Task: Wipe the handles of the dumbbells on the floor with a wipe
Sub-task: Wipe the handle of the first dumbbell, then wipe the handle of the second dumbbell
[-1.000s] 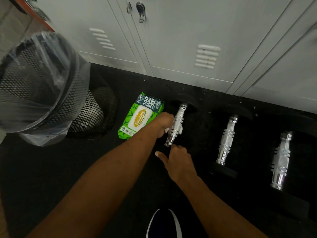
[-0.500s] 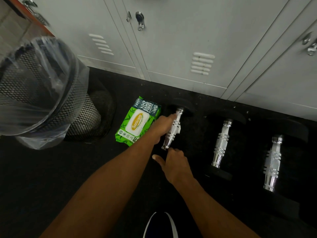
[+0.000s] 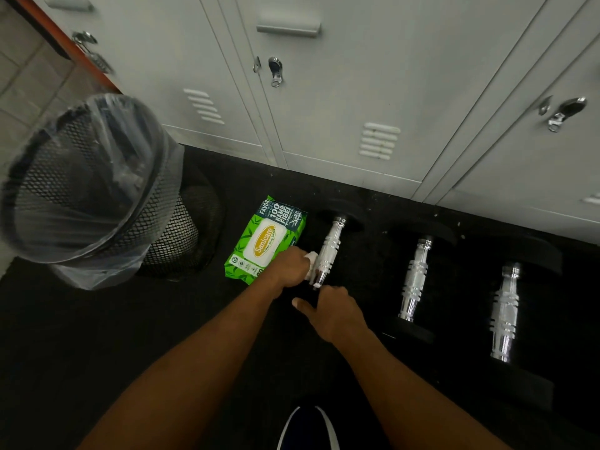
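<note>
**Wipe pressed to the leftmost handle**

Your left hand (image 3: 288,265) clamps the white wipe (image 3: 311,258) against the dumbbell handle (image 3: 330,245), which runs lengthwise away from you toward the lockers (image 3: 341,92). Your right hand (image 3: 331,312) covers its near end, grip hidden. Just left, the green pack (image 3: 259,246) reads "Sanicare".
</note>
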`<action>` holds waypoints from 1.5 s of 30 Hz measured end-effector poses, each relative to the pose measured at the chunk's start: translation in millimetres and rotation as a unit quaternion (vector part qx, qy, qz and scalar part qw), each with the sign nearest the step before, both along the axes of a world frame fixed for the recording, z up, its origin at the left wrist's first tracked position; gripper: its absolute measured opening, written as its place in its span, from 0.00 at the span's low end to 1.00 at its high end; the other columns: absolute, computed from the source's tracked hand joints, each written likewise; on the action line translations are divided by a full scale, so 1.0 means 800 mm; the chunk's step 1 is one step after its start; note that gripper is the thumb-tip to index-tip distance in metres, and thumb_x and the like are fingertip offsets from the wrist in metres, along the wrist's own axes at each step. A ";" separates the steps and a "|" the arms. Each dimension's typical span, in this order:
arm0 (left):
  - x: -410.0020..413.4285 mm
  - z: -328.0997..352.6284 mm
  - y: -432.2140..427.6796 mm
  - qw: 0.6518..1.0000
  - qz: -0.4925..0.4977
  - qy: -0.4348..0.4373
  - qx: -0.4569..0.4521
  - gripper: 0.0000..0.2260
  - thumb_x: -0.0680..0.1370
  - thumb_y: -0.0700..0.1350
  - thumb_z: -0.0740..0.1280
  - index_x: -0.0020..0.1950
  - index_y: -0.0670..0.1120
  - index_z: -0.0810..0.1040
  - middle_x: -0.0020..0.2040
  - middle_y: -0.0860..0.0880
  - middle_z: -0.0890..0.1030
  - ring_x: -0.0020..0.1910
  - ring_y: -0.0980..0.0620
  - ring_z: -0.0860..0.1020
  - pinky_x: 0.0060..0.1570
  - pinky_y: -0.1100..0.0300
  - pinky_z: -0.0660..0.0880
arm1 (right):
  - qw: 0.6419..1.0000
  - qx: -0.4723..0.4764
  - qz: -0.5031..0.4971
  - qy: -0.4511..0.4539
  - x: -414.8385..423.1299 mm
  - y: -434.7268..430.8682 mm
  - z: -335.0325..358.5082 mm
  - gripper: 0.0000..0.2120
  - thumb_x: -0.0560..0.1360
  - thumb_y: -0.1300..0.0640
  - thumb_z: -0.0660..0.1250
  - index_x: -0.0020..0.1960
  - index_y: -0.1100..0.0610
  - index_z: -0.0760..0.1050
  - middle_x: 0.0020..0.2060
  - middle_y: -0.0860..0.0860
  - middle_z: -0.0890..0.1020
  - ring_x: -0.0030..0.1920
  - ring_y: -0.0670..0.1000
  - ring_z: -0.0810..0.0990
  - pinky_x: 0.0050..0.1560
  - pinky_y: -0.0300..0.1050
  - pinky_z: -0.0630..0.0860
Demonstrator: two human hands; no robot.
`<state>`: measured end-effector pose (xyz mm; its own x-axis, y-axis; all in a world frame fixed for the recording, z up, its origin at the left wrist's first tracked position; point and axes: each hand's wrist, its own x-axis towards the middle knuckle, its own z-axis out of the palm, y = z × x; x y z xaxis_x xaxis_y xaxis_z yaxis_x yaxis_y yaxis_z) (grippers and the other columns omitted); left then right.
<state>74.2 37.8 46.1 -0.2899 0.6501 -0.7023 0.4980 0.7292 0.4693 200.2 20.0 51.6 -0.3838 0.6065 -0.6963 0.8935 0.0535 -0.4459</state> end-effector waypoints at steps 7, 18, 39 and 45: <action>0.014 0.041 0.006 0.985 -0.073 0.140 0.075 0.15 0.79 0.37 0.58 0.65 0.42 0.75 0.58 0.37 0.79 0.55 0.39 0.78 0.51 0.52 0.74 | 0.992 0.121 0.034 -0.016 0.031 0.034 0.039 0.29 0.76 0.34 0.52 0.57 0.57 0.76 0.56 0.56 0.77 0.57 0.57 0.76 0.57 0.57 0.75; 0.124 0.132 0.052 0.912 -0.246 0.222 0.241 0.26 0.77 0.35 0.61 0.75 0.46 0.63 0.72 0.46 0.69 0.67 0.46 0.71 0.65 0.55 0.67 | 0.968 0.234 -0.088 -0.002 0.161 0.085 0.124 0.24 0.79 0.41 0.54 0.70 0.53 0.67 0.69 0.54 0.69 0.69 0.55 0.66 0.65 0.55 0.70; 0.187 0.092 0.091 0.736 -0.517 0.273 0.341 0.18 0.74 0.42 0.71 0.63 0.50 0.78 0.57 0.49 0.77 0.54 0.49 0.73 0.50 0.58 0.74 | 0.976 0.079 -0.205 0.013 0.214 0.054 0.057 0.21 0.78 0.43 0.57 0.58 0.59 0.74 0.57 0.56 0.75 0.56 0.57 0.77 0.54 0.50 0.75; 0.186 0.044 0.106 0.757 -0.498 0.220 0.362 0.21 0.68 0.38 0.76 0.60 0.48 0.81 0.53 0.50 0.79 0.49 0.50 0.77 0.42 0.60 0.78 | 0.980 0.053 -0.190 -0.006 0.210 0.055 0.030 0.21 0.79 0.43 0.56 0.58 0.59 0.74 0.57 0.57 0.75 0.56 0.57 0.77 0.55 0.50 0.75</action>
